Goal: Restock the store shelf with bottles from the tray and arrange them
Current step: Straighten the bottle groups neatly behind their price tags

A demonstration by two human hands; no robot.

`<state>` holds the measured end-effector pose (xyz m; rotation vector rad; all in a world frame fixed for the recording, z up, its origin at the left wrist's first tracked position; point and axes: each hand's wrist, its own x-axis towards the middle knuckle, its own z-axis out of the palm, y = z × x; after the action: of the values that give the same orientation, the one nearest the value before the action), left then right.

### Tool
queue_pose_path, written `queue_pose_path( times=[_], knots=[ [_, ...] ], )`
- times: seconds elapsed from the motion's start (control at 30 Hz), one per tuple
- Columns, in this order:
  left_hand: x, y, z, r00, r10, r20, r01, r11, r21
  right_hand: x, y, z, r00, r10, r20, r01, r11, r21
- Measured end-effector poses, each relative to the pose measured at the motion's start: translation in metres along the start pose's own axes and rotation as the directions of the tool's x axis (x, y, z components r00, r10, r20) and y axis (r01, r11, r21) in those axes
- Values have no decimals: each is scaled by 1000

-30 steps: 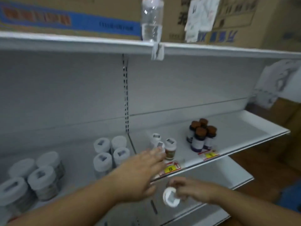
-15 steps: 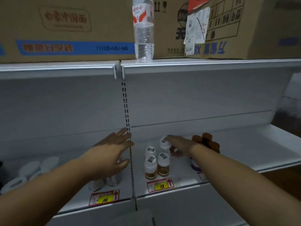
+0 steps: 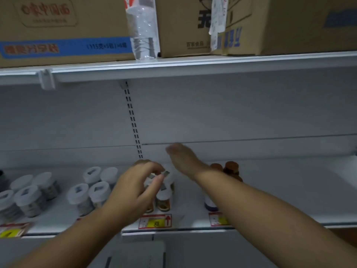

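Since the earlier frame, both hands have shifted: the left hand (image 3: 135, 185) has moved from the perforated upright (image 3: 133, 120) to the small white-capped bottles (image 3: 163, 198), and the right hand (image 3: 183, 157) has lifted off that group toward the back panel.

Left hand: fingers curled over the caps of the white-capped bottles, thumb and forefinger pinched at a cap. Motion blur prevents confirming whether a bottle is actually gripped.

Right hand: fingers extended and loosely together, holding nothing, raised above and behind the white-capped bottles, clear of them. Its forearm crosses in front of the brown-capped bottles (image 3: 230, 168).

Shelf (image 3: 289, 200) contents, located relative to the white-capped bottles:
- White-capped bottles stand near the front edge, directly behind a red-and-yellow price tag (image 3: 155, 221).
- Brown-capped bottles stand to the right, close by, partly hidden by the forearm.
- Wide white-lidded jars (image 3: 90, 188) stand in a cluster to the left, beyond the upright.
- More white-lidded jars (image 3: 29, 194) stand further left.

Upper shelf (image 3: 193, 63): a clear water bottle (image 3: 144, 31) stands upright between cardboard cartons (image 3: 63, 29).
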<state>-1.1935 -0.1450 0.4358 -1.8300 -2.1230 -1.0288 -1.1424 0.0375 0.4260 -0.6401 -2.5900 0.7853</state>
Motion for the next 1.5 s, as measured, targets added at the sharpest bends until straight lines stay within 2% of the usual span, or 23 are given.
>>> queue_pose_path(
  times=[0.03, 0.07, 0.13, 0.17, 0.23, 0.33, 0.4, 0.47, 0.53, 0.73, 0.9, 1.03, 1.13, 1.23, 1.3, 1.37, 1.4, 1.43, 1.5],
  knots=[
    [-1, 8, 14, 999, -32, -40, 28, 994, -104, -6, 2, -20, 990, -52, -134, 65, 994, 93],
    [-3, 13, 31, 994, -87, -59, 74, 978, -197, -15, 11, -40, 963, -24, -268, 86, 972, 219],
    [-6, 20, 67, 970, -243, -20, 219, 902, -372, -43, 39, -69, 851, 238, -469, 95, 808, 582],
    [-6, 21, 87, 946, -323, 38, 304, 838, -453, -59, 58, -74, 796, 354, -491, 89, 733, 674],
    [-2, 18, 125, 874, -445, 194, 467, 664, -584, -88, 99, -68, 758, 477, -445, -26, 704, 710],
    [13, 17, 166, 799, -522, 300, 568, 488, -663, -112, 148, -37, 780, 592, -203, -301, 639, 708],
    [26, 22, 182, 730, -562, 390, 632, 336, -699, -118, 162, -16, 796, 598, -90, -358, 586, 727],
    [34, 30, 193, 650, -565, 508, 696, 176, -696, -120, 161, -4, 813, 580, -59, -327, 538, 777],
    [38, 36, 204, 649, -553, 522, 686, 130, -715, -118, 159, 1, 833, 550, -63, -270, 503, 821],
    [41, 46, 222, 622, -599, 505, 627, -6, -779, -107, 155, -4, 791, 612, -20, -323, 445, 835],
    [41, 47, 223, 621, -604, 499, 624, -5, -782, -107, 150, 6, 768, 640, -12, -280, 352, 893],
    [44, 50, 219, 644, -593, 483, 606, 10, -795, -108, 143, 11, 747, 660, -77, -235, 371, 898],
    [41, 48, 217, 652, -602, 461, 613, 59, -788, -111, 142, 14, 750, 659, -58, -230, 342, 911],
    [39, 51, 212, 660, -614, 434, 644, 164, -748, -115, 141, 5, 748, 662, -44, -224, 314, 923],
    [35, 54, 205, 678, -639, 363, 636, 261, -727, -119, 140, -7, 705, 691, -159, -181, 392, 902],
    [27, 56, 189, 760, -633, 148, 533, 478, -698, -127, 124, -25, 651, 614, -447, -9, 595, 804],
    [24, 57, 177, 802, -595, 46, 470, 582, -664, -131, 108, -34, 640, 506, -578, 118, 679, 725],
    [22, 59, 162, 828, -560, -26, 414, 643, -644, -135, 90, -39, 650, 374, -662, 234, 729, 643],
    [20, 56, 132, 829, -533, -171, 304, 685, -662, -136, 60, -32, 719, 127, -684, 365, 767, 527]
  ],
)
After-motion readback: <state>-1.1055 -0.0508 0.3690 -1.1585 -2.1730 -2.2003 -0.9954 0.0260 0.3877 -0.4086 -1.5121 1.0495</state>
